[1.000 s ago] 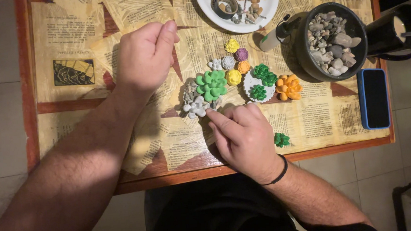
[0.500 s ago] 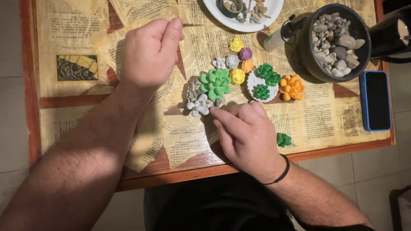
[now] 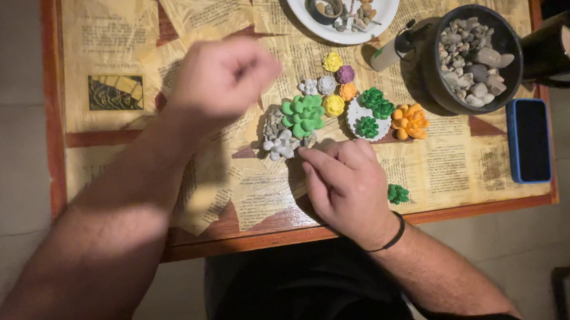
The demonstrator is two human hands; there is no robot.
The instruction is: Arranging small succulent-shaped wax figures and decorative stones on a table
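Right hand point(image 3: 347, 184) rests just below the green succulent point(image 3: 303, 115), fingers together, pinching nothing I can see — steadying. Left hand point(image 3: 222, 78) hovers left of it, loosely curled, blurred — grip unclear.

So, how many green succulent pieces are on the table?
4: a large light green one left of centre, two dark green ones on the small white disc, and one near the table's front edge. The right hand may hide others.

Green succulent point(image 3: 303, 115), orange succulent point(image 3: 409, 121), blue phone point(image 3: 529, 140), white plate point(image 3: 382, 16), yellowed newsprint point(image 3: 120, 51).
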